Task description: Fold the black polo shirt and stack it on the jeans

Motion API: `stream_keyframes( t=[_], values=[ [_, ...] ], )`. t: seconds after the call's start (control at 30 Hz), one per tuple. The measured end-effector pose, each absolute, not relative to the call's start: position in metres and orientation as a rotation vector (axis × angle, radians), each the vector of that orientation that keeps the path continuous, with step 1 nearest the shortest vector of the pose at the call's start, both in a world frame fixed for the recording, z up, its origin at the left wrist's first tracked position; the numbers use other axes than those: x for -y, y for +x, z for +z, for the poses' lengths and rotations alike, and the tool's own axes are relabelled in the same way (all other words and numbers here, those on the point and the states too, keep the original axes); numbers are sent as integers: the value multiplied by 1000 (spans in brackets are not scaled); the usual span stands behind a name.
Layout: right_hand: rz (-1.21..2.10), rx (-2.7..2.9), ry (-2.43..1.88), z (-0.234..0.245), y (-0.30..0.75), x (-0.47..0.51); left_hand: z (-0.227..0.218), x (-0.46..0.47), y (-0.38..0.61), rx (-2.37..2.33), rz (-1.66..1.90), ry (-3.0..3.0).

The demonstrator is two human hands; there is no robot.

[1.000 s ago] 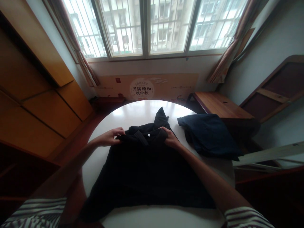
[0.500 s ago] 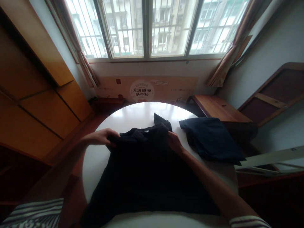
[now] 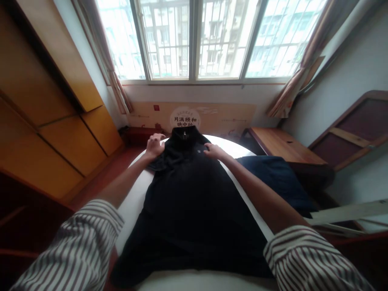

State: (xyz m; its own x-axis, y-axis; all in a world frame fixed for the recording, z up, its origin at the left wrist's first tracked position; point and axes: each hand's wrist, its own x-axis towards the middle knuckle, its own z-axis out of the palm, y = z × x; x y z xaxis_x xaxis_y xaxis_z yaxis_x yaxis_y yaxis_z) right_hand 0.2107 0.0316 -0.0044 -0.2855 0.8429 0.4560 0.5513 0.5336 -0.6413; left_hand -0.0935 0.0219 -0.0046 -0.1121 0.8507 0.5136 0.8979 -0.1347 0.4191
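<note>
A black collared shirt [image 3: 194, 202] lies spread over a round white table [image 3: 133, 206], its collar toward the window and its hem toward me. The collar [image 3: 184, 133] reaches the far table edge, and a small light mark [image 3: 199, 151] shows on the chest. My left hand [image 3: 155, 146] is at the shirt's left shoulder, thumb and fingers apart, just above the left sleeve. At the right shoulder, my right hand [image 3: 214, 151] touches the cloth with its fingertips, the fingers parted. The right sleeve is mostly hidden behind that hand and forearm.
Folded dark blue clothing [image 3: 273, 178] lies to the right, partly behind my right forearm. Beyond it stands a wooden desk [image 3: 281, 141] with a wooden chair back [image 3: 351, 133] beside it. Yellow cabinets [image 3: 60, 149] line the left side. A barred window is ahead.
Both hands have moved away from me toward the far table edge. The shirt's bunched upper part is now stretched out, with its collar showing. Both hands have loosened from the cloth.
</note>
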Motion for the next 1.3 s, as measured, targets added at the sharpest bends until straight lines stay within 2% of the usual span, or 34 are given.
stream_keyframes(
  t=[0.1, 0.17, 0.23, 0.33, 0.43, 0.5, 0.63, 0.8, 0.93, 1.1, 1.3],
  values=[
    [525, 2173, -1199, -49, 225, 31, -49, 21, -76, 1842, -782, -2382],
    [514, 2259, -1247, -73, 244, 75, -80, 51, -74, 1911, -645, -2425],
    [368, 2329, -1406, -88, 269, 109, -103, 75, -79, 2029, -557, -2406],
    [117, 2259, -1688, -95, 304, 137, -119, 92, -91, 2087, -489, -2377],
    [13, 2222, -1843, -98, 324, 150, -119, 92, -96, 2085, -481, -2210],
    [91, 2229, -1882, -100, 328, 159, -113, 88, -97, 2135, -485, -2051],
    [459, 2251, -1729, -99, 326, 185, -95, 81, -112, 2350, -455, -1948],
    [845, 2209, -1563, -74, 332, 216, -69, 81, -148, 2385, -408, -1805],
    [1111, 2078, -1539, -56, 328, 188, -56, 74, -134, 2244, -409, -1867],
    [1055, 1585, -1603, -56, 293, 77, -68, 36, -63, 1947, -417, -2325],
    [1126, 1251, -1652, -55, 255, -21, -111, 13, -32, 2177, -297, -2397]
  ],
)
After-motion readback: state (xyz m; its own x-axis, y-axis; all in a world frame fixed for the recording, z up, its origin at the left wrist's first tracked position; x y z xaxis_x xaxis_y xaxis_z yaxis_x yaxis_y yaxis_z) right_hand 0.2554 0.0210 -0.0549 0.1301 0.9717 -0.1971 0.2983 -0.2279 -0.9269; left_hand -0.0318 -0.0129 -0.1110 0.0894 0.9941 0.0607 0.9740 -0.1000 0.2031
